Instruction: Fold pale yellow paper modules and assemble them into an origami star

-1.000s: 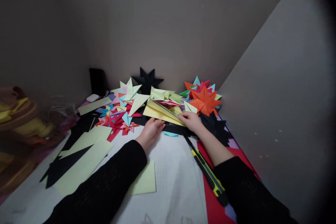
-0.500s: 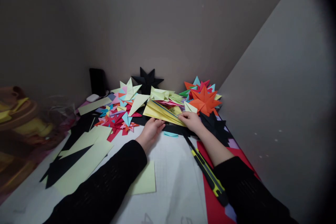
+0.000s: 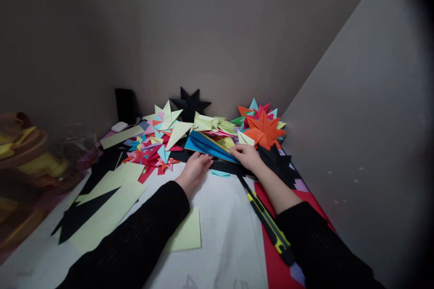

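Observation:
A folded, pointed paper piece (image 3: 206,144), blue on its face with a yellow edge, lies between my hands. Its right, narrow end is pinched in the fingers of my right hand (image 3: 247,156). At its lower edge, my left hand (image 3: 195,169) has thumb and fingers together, gripping the paper from below. Just behind it lies a pile of pale green folded paper (image 3: 205,122). Below my hands is a small light-blue paper piece (image 3: 220,173) on the white sheet (image 3: 224,221). A yellow and black utility knife (image 3: 267,221) lies beside my right forearm.
Coloured folded pieces (image 3: 152,153) are heaped at left. An orange paper star (image 3: 265,130) stands at right, a black star (image 3: 190,101) against the wall. Pale green strips (image 3: 111,207) lie over black paper at left; red paper (image 3: 276,257) lies under the knife. A black phone-like object (image 3: 126,105) stands behind.
The folded paper between my hands showed a yellow face with a blue edge; now it shows a blue face with a yellow edge. My hands have hardly moved.

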### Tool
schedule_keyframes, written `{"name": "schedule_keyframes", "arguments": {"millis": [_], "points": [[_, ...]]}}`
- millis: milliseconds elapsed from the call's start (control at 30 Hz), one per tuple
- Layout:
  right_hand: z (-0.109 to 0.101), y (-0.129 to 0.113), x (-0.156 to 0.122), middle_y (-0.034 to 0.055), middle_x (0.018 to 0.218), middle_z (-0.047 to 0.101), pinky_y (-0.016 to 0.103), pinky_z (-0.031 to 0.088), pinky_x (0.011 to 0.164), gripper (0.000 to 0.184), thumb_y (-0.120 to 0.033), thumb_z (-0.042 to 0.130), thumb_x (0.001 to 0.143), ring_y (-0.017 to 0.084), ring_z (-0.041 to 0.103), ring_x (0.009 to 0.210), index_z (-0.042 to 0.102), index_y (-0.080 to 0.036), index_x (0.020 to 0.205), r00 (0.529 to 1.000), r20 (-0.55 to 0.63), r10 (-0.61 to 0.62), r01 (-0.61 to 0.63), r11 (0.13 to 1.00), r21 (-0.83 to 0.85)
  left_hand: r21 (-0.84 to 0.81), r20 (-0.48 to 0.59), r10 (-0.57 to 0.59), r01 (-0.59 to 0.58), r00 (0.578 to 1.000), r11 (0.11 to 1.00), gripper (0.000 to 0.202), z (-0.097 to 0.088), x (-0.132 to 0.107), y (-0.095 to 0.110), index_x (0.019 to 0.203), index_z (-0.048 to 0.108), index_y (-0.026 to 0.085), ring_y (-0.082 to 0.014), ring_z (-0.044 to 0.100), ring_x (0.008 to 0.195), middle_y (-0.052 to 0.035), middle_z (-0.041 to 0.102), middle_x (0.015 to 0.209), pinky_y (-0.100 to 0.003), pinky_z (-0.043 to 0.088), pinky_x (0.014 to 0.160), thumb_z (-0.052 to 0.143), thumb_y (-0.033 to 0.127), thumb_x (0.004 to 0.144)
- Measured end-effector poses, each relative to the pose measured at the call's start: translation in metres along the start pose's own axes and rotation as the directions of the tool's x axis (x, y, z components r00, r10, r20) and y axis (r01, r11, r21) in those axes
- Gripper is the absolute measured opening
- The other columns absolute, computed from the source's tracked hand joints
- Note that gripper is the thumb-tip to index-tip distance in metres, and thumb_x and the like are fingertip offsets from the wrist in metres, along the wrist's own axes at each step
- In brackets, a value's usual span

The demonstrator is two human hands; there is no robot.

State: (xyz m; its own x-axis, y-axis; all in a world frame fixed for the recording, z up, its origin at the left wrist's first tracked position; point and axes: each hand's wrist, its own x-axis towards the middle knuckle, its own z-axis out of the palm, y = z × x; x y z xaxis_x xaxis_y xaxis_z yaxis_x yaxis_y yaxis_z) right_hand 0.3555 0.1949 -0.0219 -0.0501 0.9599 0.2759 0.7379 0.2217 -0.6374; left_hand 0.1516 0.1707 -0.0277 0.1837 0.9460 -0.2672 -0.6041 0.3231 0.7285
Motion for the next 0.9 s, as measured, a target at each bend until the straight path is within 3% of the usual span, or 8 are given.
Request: {"name": "schedule_keyframes", "arguments": {"millis": [233,467,600,900], "points": [[-0.001,0.000,-0.001,0.0013,0.063,0.066,0.023,0.041,0.056,0.019,-0.029,0.057,0.074,0.016,0.060,0.063,0.070,-0.018,0.064,1.000,0.011,-0.004,0.004,1.000,-0.029,-0.002,0.009,-0.006,0.006,1.000,1.000,0.019,0.002,-0.002,0.001,0.084,0.059,0.015,-0.0108,0.060,0.076,-0.0035,0.062,0.080,-0.025,0.047,0.078,0.058,0.002,0.070],[-0.002,-0.016,-0.014,0.0029,0.086,0.069,0.025,0.041,0.064,0.014,-0.037,0.065,0.075,0.020,0.060,0.085,0.073,-0.025,0.077,0.966,0.138,-0.219,0.253,0.911,-0.325,-0.002,0.022,-0.002,0.002,1.000,1.000,0.020,0.000,-0.001,0.001,0.078,0.057,0.015,-0.0106,0.060,0.077,-0.0018,0.060,0.074,-0.024,0.047,0.080,0.058,-0.001,0.067],[-0.001,-0.020,-0.016,0.0023,0.086,0.070,0.025,0.041,0.067,0.015,-0.031,0.060,0.081,0.019,0.061,0.086,0.073,-0.025,0.077,0.969,0.120,-0.216,0.246,0.891,-0.382,-0.003,0.009,-0.008,0.008,1.000,1.000,0.020,0.001,-0.001,0.001,0.079,0.056,0.016,-0.0110,0.061,0.078,-0.0019,0.060,0.075,-0.025,0.048,0.079,0.059,-0.002,0.068],[0.004,-0.009,-0.010,0.0030,0.080,0.069,0.023,0.043,0.069,0.021,-0.024,0.052,0.082,0.017,0.063,0.076,0.070,-0.020,0.071,0.984,-0.034,-0.175,0.160,0.953,-0.256,0.003,-0.029,-0.018,0.018,0.999,1.000,0.016,0.002,0.000,0.001,0.076,0.054,0.014,-0.0126,0.064,0.081,-0.0040,0.060,0.077,-0.026,0.048,0.081,0.054,-0.002,0.073]]}}
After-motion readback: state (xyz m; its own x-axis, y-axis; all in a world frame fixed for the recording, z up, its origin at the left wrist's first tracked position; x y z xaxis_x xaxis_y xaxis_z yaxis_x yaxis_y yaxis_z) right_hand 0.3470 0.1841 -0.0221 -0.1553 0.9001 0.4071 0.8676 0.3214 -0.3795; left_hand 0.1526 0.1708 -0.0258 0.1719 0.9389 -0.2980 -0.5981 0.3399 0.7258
